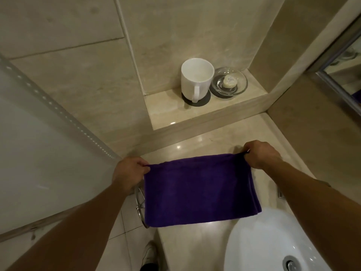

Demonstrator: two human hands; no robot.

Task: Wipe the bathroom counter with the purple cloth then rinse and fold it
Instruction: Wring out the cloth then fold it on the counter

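Observation:
The purple cloth (199, 190) hangs folded in a flat rectangle above the beige stone counter (199, 141). My left hand (128, 173) pinches its upper left corner. My right hand (260, 153) pinches its upper right corner. The top edge is stretched between both hands, and the lower edge hangs near the counter's front. The white sink basin (273, 241) lies at the lower right, with its drain (291, 265) showing.
A raised ledge (170, 112) behind the counter holds a white mug (195, 79) on a dark coaster and a glass soap dish (229, 83) with a small soap. A chrome towel ring (139, 202) hangs at the counter's left side. A mirror (347, 61) is at right.

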